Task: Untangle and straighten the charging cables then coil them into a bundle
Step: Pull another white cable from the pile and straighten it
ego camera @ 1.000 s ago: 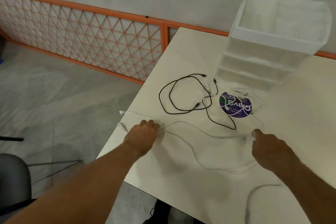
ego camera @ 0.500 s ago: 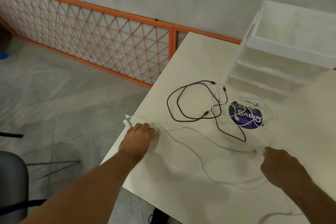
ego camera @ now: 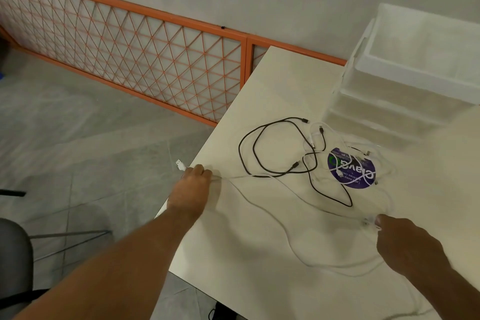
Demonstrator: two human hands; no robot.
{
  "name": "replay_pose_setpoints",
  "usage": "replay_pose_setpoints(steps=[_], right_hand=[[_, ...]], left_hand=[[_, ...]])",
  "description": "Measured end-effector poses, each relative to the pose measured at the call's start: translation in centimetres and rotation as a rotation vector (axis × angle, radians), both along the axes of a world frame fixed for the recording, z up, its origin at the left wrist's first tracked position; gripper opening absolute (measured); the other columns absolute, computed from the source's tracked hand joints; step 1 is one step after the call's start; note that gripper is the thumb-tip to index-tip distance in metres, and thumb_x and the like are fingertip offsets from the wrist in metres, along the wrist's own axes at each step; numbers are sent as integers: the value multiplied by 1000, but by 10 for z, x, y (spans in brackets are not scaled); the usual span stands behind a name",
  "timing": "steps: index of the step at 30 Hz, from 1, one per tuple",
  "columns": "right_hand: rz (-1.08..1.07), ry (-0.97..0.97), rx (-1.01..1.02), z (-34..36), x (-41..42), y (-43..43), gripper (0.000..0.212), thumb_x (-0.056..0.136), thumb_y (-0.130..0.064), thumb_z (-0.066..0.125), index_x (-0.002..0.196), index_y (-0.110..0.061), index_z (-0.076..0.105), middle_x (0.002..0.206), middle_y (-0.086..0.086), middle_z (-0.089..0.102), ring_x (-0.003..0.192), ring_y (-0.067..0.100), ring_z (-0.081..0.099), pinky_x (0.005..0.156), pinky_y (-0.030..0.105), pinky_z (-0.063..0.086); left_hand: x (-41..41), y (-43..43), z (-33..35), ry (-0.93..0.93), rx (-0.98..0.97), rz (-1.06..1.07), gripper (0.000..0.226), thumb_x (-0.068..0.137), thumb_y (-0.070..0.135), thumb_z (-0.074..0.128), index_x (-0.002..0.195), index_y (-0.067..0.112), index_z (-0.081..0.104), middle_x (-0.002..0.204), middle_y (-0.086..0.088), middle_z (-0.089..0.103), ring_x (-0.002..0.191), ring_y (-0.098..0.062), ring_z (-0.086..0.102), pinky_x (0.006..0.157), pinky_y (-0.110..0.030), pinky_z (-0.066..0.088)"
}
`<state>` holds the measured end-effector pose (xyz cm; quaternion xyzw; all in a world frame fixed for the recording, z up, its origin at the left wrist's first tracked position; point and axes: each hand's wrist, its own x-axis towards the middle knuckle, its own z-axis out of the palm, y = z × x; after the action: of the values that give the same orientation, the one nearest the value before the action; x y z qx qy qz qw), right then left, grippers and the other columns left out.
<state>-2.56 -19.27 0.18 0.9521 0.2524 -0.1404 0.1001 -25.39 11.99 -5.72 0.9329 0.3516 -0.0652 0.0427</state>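
The left hand (ego camera: 191, 189) lies at the left edge of the table (ego camera: 246, 280), fingers curled down on the white cable (ego camera: 233, 177) just behind its plug (ego camera: 179, 164), which sticks out past the edge. That reads as an anchor: one end pinned so the rest can be drawn straight. At lower right, the right hand (ego camera: 405, 241) pinches the same cable near its other connector, thumb forward, likely to pull it free of the tangle. Between the hands a slack loop sags toward the bottom of the frame.

Above it the black cable (ego camera: 239, 148) lies in loose loops, crossing more white leads over a purple sticker (ego camera: 350, 169), below the white drawer unit (ego camera: 405, 86).

Compared with a second ago, the right hand has drawn back from the sticker toward the person, and the stretch beside the left hand looks tauter. The black cable has not shifted.
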Motion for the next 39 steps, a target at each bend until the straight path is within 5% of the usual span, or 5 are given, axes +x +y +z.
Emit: replay_pose_setpoints(steps=[11,18,27,32,39], right_hand=[[65,9,23,-4,4,2,37,98,-38,36,133,-29,43,116,-3,62,103,20,60,82,33,48],[143,-51,55,-7,2,1,32,98,-38,36,128,-31,44,113,-7,58,103,16,57,84,31,50],[-5,6,57,-10,11,-19,47,95,-22,40,139,-23,26,112,-1,59,100,21,59,76,32,45],[-114,76,-2,-11,10,-37,24,95,-38,42,106,-17,43,93,-1,55,91,22,62,70,30,44],[-222,103,-29,1,15,-57,55,89,-66,42,112,-16,48,107,2,60,98,23,62,77,32,46]], left_hand=[[-6,14,-13,-163,-24,58,15,93,4,53,104,11,60,109,-5,53,102,-25,51,80,-35,50],[7,3,-4,-241,61,-85,8,79,11,73,75,10,67,78,-7,58,68,-30,57,58,-36,52],[25,-12,5,-255,20,-127,16,81,22,74,89,9,70,87,-6,62,78,-29,58,64,-40,52],[36,-24,9,-245,8,-157,20,83,23,71,97,10,69,96,-6,62,85,-28,59,68,-41,53],[76,-61,19,-290,-63,-252,29,86,28,67,109,10,66,110,-6,61,98,-28,57,78,-40,50]])
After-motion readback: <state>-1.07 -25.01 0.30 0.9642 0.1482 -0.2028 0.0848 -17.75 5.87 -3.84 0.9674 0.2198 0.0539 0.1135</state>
